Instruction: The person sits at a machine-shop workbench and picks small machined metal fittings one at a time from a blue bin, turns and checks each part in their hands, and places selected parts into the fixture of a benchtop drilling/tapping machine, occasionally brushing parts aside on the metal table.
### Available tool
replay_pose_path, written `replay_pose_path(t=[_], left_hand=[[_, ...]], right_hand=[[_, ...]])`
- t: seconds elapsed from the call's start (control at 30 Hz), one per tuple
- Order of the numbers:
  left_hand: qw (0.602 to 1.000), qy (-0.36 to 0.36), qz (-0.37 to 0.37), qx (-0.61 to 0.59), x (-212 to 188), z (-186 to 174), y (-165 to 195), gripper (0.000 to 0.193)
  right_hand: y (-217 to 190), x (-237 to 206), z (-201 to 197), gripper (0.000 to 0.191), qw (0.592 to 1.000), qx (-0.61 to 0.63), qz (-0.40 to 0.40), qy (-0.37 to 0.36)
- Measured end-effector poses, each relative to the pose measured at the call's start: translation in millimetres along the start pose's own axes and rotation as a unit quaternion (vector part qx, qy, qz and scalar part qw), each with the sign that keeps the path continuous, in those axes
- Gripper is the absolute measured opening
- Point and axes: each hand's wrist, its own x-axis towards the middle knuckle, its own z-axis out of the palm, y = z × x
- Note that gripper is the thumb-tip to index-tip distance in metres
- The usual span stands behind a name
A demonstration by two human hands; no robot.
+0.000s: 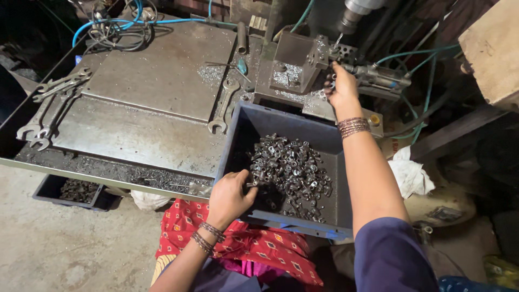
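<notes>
risks at the feed point: one hand in the bin, one at the fixture

left hand (pixel 230 196) sits over the near-left corner of the blue bin (pixel 238 140), fingers curled down into the heap of small metal parts (pixel 289 167), closing on a few at the heap's left edge; exactly how many it pinches cannot be told. the heap fills the middle and right of the bin floor.

right hand (pixel 341 86) is raised past the bin's far rim, at the perforated block of the machine fixture (pixel 303 62), fingertips drawn together as if pinching a small piece against it; the piece itself is too small to make out.

judged risks:
- fingers lie close under the spindle (pixel 354 11); if the machine cycles while the hand is there, a crush or cut is likely.
- bangles on the right wrist (pixel 354 127) could snag on fixture edges or hoses.
- metal chips (pixel 284 75) lie around the fixture base; bare skin may get nicked.
- a piece seated crooked could jam.
- the left grab is made without looking; sharp edges in the heap may scratch.
</notes>
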Motion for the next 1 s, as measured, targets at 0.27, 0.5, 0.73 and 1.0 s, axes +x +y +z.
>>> replay_pose_path(t=[0.27, 0.5, 0.73, 1.0], left_hand=[[1.0, 0.003, -0.007, -0.002, -3, -5, 2, 0.027], [1.0, 0.0, -0.01, -0.014, -2, -8, 2, 0.027], [1.0, -0.002, 0.002, -0.018, -3, -7, 0, 0.028], [1.0, -0.005, 0.011, -0.012, -2, -8, 1, 0.03]], right_hand=[[12, -1, -18, 0.03, 0.984, -0.096, -0.137, 0.065], [6, -74, -58, 0.03, 0.916, -0.375, -0.088, -0.11], [8, -24, -46, 0.037, 0.976, -0.056, -0.173, -0.119], [21, 14, -2, 0.021, 0.949, 0.0, -0.311, 0.054]])
